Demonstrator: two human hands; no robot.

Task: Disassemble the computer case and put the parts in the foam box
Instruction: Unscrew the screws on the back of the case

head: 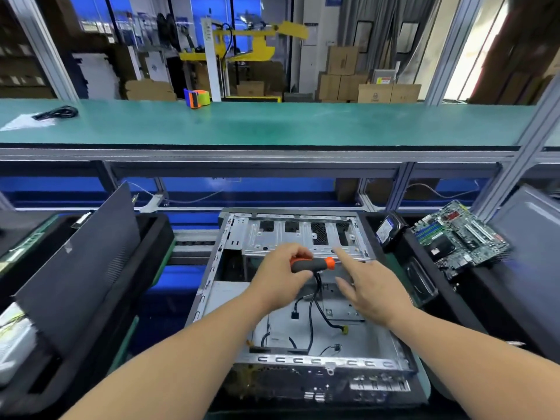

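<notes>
**Screwdriver over the open case**

While the computer case lies open at lower centre, the left hand clenches its grip round an orange-and-grey screwdriver. The right hand hovers beside it, fingers released. A motherboard rests in the foam box at right.

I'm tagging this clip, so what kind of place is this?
Probably a factory workbench for electronics teardown: a long green-matted aluminium-frame shelf, an opened silver metal computer case beside a removed green motherboard, and stacked brown cardboard boxes behind.
</notes>
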